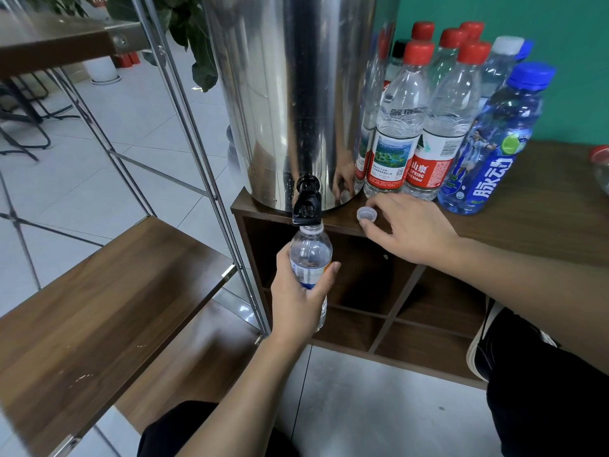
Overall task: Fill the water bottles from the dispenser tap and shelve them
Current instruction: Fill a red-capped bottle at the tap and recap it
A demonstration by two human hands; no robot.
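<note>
A steel water dispenser stands on a brown cabinet top, its black tap hanging over the front edge. My left hand grips a clear uncapped bottle upright with its mouth right under the tap. My right hand rests on the cabinet top, its thumb and forefinger around a pale bottle cap that lies there. Several capped bottles stand to the dispenser's right, most with red caps, one blue.
A metal-framed rack with wooden shelves stands to the left, one shelf at tap height and another above. The cabinet has open cubbies below. A potted plant is behind the rack. My knees show at the bottom.
</note>
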